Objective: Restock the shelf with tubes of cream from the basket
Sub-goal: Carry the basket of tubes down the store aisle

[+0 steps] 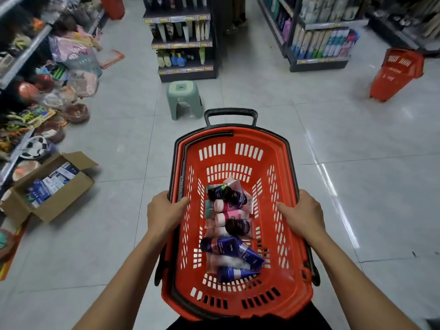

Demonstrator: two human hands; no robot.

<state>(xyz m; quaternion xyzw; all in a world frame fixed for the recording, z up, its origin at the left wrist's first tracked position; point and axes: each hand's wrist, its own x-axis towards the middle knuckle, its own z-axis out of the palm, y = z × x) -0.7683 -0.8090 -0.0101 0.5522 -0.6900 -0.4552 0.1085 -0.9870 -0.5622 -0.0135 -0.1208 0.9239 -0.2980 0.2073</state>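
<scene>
I carry a red plastic basket (281, 148) in front of me, above the tiled floor. My left hand (164, 211) grips its left rim and my right hand (303, 214) grips its right rim. Several tubes of cream (232, 234) lie loose on the basket's bottom: dark blue, pink and white ones. A black handle (230, 113) stands up at the basket's far end. Shelf units (183, 39) with products stand ahead across the aisle.
A green plastic stool (183, 98) stands on the floor just beyond the basket. An open cardboard box (51, 186) of goods sits at the left by a cluttered shelf. Another red basket (396, 73) stands at the right, near a further shelf unit (319, 39).
</scene>
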